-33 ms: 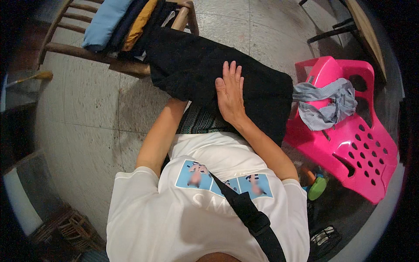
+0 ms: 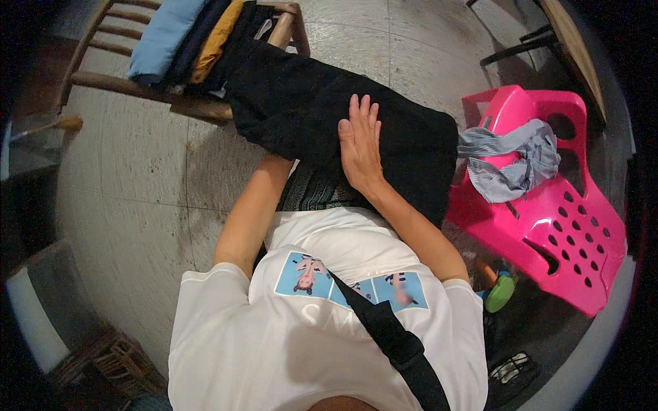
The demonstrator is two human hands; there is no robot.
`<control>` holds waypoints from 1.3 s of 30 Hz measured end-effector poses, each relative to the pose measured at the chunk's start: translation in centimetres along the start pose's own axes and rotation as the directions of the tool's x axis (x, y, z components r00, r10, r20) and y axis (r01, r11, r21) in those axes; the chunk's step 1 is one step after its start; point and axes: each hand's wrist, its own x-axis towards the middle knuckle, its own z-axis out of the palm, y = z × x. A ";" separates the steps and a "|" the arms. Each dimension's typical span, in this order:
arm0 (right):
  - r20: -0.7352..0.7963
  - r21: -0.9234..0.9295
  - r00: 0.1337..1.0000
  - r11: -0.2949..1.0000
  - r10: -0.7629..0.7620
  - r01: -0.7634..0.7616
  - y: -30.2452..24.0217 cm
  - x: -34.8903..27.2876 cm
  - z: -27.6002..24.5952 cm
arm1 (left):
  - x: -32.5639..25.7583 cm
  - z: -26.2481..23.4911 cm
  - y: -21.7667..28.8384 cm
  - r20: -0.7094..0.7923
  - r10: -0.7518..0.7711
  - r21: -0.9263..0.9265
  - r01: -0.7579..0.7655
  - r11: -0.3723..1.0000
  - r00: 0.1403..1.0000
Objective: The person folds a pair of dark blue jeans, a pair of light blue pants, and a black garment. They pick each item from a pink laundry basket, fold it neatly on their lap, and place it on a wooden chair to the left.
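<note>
A black piece of clothing (image 2: 411, 151) lies stretched across my lap, its left end reaching up to the folded clothes. My right hand (image 2: 361, 147) rests flat on top of it, fingers extended and palm down. From the left, my left forearm (image 2: 255, 205) runs under the black cloth. The left hand itself is covered, so its fingers do not show. A strip of dark patterned fabric (image 2: 312, 188) shows on my lap between my arms. What kind of garment the black cloth is, I cannot make out.
Folded clothes in light blue (image 2: 164, 41), navy and mustard yellow (image 2: 218, 41) stand on a wooden slatted seat (image 2: 147, 89) at upper left. A pink plastic chair (image 2: 541, 226) at right holds a striped grey cloth (image 2: 510, 161). A wooden tabletop edge (image 2: 576, 58) stands beyond it.
</note>
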 end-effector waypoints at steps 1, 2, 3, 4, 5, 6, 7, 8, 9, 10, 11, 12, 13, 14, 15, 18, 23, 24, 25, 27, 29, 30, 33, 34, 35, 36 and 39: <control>-0.028 0.048 0.999 0.998 0.042 -0.041 0.1 0.3 0.1 | -0.2 1.1 1.1 0.023 0.056 0.012 -0.056 0.998 0.998; -0.048 0.071 0.996 0.995 0.074 -0.071 0.4 0.6 0.6 | -0.8 2.3 2.2 0.058 0.115 0.025 -0.116 0.993 0.992; -0.113 0.139 0.994 0.990 0.001 0.015 0.9 0.4 0.8 | -1.6 3.7 3.4 0.110 0.181 0.043 -0.186 0.982 0.977; -0.184 0.199 0.981 0.975 -0.067 0.104 1.5 0.1 1.2 | -2.5 5.3 4.5 0.173 0.247 0.056 -0.260 0.964 0.953; -0.257 0.254 0.958 0.947 -0.131 0.197 2.0 -0.1 1.7 | -3.6 7.2 5.6 0.259 0.313 0.066 -0.340 0.938 0.914; -0.398 0.106 0.893 0.956 -0.210 0.272 2.3 -0.3 2.5 | -4.8 9.3 6.4 0.362 0.372 0.062 -0.420 0.905 0.855; -0.442 0.073 0.870 0.957 -0.221 0.280 2.5 -0.6 2.5 | -6.3 11.2 7.1 0.470 0.411 0.055 -0.491 0.870 0.781; -0.457 0.079 0.863 0.957 -0.215 0.280 3.1 -0.9 1.9 | -7.7 13.2 7.4 0.594 0.436 0.010 -0.548 0.837 0.676; -0.417 0.203 0.897 0.947 -0.147 0.249 3.3 -1.1 1.2 | -9.0 14.8 7.6 0.703 0.414 -0.003 -0.579 0.815 0.578; -0.364 0.339 0.928 0.917 -0.075 0.208 3.7 -1.5 0.5 | -10.4 16.0 7.6 0.794 0.367 -0.001 -0.602 0.798 0.485; -0.297 0.485 0.955 0.862 0.007 0.145 4.1 -1.8 -0.6 | -10.9 16.7 7.6 0.864 0.301 0.029 -0.636 0.771 0.403; -0.235 0.596 0.970 0.798 0.064 0.092 4.4 -2.0 -1.5 | -11.2 16.6 6.9 0.806 0.359 0.025 -0.633 0.773 0.470; -0.184 0.675 0.977 0.736 0.104 0.049 4.7 -2.1 -2.4 | -10.3 15.8 6.2 0.753 0.428 0.085 -0.719 0.690 0.500; -0.155 0.728 0.979 0.685 0.132 0.023 5.0 -2.2 -2.8 | -9.3 14.6 5.8 0.711 0.433 0.202 -0.750 0.630 0.555; -0.129 0.758 0.981 0.652 0.145 0.004 5.3 -2.3 -3.1 | -8.4 13.1 5.3 0.654 0.449 0.322 -0.761 0.564 0.609; -0.123 0.698 0.984 0.716 0.129 -0.007 6.7 -2.6 -2.7 | -7.2 8.9 2.7 0.416 0.131 0.317 -0.279 0.907 0.900; -0.116 -0.107 0.993 0.994 -0.019 0.006 4.6 -2.3 -3.5 | -8.6 8.0 4.1 0.350 -0.214 0.258 0.126 0.958 0.912; -0.127 -0.128 0.988 0.989 -0.084 0.068 4.3 -2.1 -3.4 | -8.5 8.2 4.7 0.317 -0.200 0.271 0.113 0.956 0.927; -0.136 -0.138 0.981 0.983 -0.137 0.118 3.8 -2.1 -3.0 | -8.1 7.8 5.0 0.344 -0.244 0.310 0.136 0.941 0.907; -0.133 -0.144 0.966 0.968 -0.223 0.204 3.0 -1.9 -1.9 | -7.6 7.4 5.5 0.422 -0.281 0.242 0.192 0.951 0.862; -0.112 -0.140 0.954 0.955 -0.279 0.263 2.4 -2.1 -1.2 | -7.8 7.4 5.5 0.453 -0.262 0.130 0.227 0.965 0.852; -0.105 -0.138 0.950 0.950 -0.294 0.279 2.3 -2.3 -1.1 | -7.5 6.9 5.2 0.430 -0.249 0.130 0.214 0.968 0.868; -0.068 -0.125 0.941 0.938 -0.333 0.323 2.1 -2.8 -1.2 | -6.8 5.6 4.3 0.361 -0.262 0.162 0.216 0.963 0.895; -0.056 -0.118 0.938 0.936 -0.341 0.333 2.2 -3.1 -1.3 | -6.7 5.5 4.2 0.353 -0.262 0.178 0.211 0.961 0.898; -0.045 -0.112 0.938 0.935 -0.342 0.336 2.4 -3.4 -1.5 | -6.6 5.5 4.2 0.346 -0.264 0.195 0.206 0.959 0.900; -0.032 -0.104 0.938 0.935 -0.344 0.339 2.7 -3.8 -1.7 | -6.6 5.5 4.3 0.351 -0.252 0.210 0.186 0.960 0.902; 0.001 -0.083 0.943 0.940 -0.333 0.332 3.9 -4.8 -2.6 | -6.9 6.0 4.5 0.338 -0.225 0.285 0.129 0.950 0.914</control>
